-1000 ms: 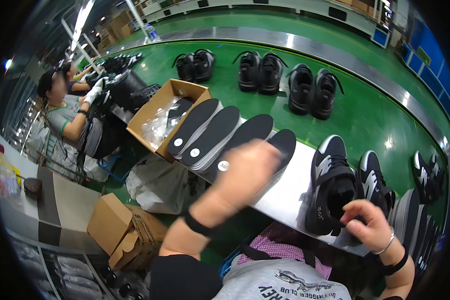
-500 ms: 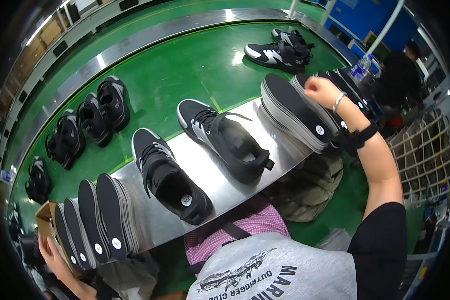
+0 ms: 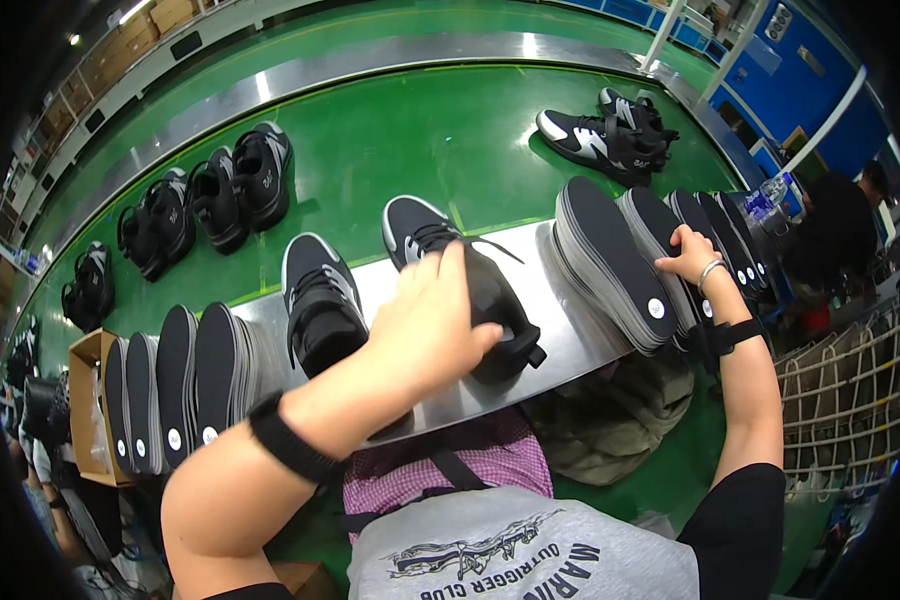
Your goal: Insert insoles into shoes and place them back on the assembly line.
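Note:
My left hand (image 3: 432, 318) is stretched out above the right-hand black shoe (image 3: 490, 290), fingers extended and thumb apart, with nothing in it. Behind my left wrist the left-hand black shoe (image 3: 320, 290) is partly hidden. Both shoes have grey-edged toes and laces, and stand on a shiny metal shelf (image 3: 580, 350). My right hand (image 3: 688, 258) rests on a stack of black insoles (image 3: 650, 215), its fingers bent and spread over the top one. Just left of it leans a thicker insole stack (image 3: 610, 250) with a white round sticker.
More insole stacks (image 3: 215, 375) stand at the shelf's left end, beside a cardboard box (image 3: 92, 400). Across the green surface (image 3: 370, 140) are several black shoes (image 3: 260, 175) at left and a pair (image 3: 605, 140) at far right. A plastic bottle (image 3: 767, 195) stands past the right stacks.
My left hand has come from beside the left insoles to over the right-hand shoe. My right hand has lowered onto an insole stack. The view has shifted slightly.

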Available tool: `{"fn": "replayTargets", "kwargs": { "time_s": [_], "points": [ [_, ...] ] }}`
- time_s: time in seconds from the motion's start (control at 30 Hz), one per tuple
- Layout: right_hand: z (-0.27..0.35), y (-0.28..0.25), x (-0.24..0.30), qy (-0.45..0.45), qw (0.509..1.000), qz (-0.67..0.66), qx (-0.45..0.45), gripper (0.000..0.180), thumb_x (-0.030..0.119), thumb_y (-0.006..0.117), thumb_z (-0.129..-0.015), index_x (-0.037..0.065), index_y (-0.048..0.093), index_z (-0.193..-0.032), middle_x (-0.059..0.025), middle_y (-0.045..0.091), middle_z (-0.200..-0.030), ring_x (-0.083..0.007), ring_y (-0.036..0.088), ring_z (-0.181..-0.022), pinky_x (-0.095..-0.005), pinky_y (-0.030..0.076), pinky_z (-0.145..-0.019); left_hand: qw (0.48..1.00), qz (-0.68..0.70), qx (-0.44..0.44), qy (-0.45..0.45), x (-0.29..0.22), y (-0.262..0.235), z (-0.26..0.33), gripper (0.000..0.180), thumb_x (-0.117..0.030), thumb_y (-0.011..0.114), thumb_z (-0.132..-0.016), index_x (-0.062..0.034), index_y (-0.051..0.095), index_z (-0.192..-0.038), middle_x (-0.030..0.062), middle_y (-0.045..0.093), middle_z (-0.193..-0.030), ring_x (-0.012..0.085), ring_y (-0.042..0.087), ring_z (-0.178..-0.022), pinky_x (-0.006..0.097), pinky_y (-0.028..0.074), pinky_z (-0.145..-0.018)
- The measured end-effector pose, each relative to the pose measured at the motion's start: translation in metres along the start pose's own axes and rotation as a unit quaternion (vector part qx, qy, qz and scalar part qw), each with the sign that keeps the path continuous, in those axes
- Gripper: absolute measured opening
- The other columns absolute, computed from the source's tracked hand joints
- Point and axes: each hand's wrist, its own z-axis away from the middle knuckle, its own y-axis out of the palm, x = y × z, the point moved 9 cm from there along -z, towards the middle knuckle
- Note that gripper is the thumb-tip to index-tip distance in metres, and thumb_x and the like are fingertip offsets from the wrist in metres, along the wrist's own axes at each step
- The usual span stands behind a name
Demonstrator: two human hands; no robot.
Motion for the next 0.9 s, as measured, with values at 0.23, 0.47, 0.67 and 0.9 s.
{"fn": "replayTargets", "kwargs": {
  "time_s": [0.23, 0.47, 0.67, 0.9],
  "points": [
    [0.017, -0.03, -0.005, -0.016, 0.996, -0.007, -0.083, 0.047, 0.035, 0.075, -0.054, 0.011, 0.049, -0.086, -0.0107, 0.052, -0.094, -0.0287, 0.049, -0.094, -0.039, 0.038, -0.079, 0.995, -0.09, -0.027, -0.041, 0.014, 0.016, -0.043, 0.079, -0.027, 0.069, -0.059, 0.0041, 0.031, -0.122, 0.0213, 0.049, -0.109, 0.0321, 0.044, -0.106, 0.038, 0.039, -0.086],
    [0.108, -0.067, 0.107, -0.187, 0.784, -0.558, 0.198, 0.021, 0.027, 0.057, -0.077, 0.006, 0.051, -0.081, -0.0011, 0.051, -0.062, -0.0067, 0.051, -0.052, -0.0182, 0.04, -0.044, 0.976, 0.154, -0.112, -0.106, 0.052, -0.01, -0.016, 0.032, -0.019, 0.05, -0.072, 0.0067, 0.05, -0.09, 0.0163, 0.057, -0.076, 0.0236, 0.056, -0.071, 0.032, 0.043, -0.066],
    [0.183, -0.033, 0.185, -0.189, 0.77, -0.384, 0.474, 0.017, 0.016, 0.059, -0.074, 0.002, 0.06, -0.064, 0.0041, 0.051, -0.056, -0.0013, 0.045, -0.053, -0.017, 0.032, -0.047, 0.959, 0.145, -0.244, 0.003, 0.048, -0.022, 0.016, 0.016, -0.01, 0.053, -0.071, 0.0014, 0.048, -0.081, 0.011, 0.054, -0.068, 0.0197, 0.052, -0.062, 0.029, 0.042, -0.059],
    [0.197, -0.084, 0.205, -0.139, 0.783, -0.419, 0.438, 0.012, 0.003, 0.056, -0.064, -0.006, 0.057, -0.056, -0.0095, 0.054, -0.065, -0.0107, 0.048, -0.06, -0.0205, 0.034, -0.054, 0.965, 0.182, -0.184, -0.046, 0.052, -0.012, 0.03, 0.018, -0.005, 0.056, -0.069, -0.0017, 0.048, -0.085, 0.0154, 0.054, -0.068, 0.0278, 0.056, -0.065, 0.033, 0.044, -0.061]
  ]
}}
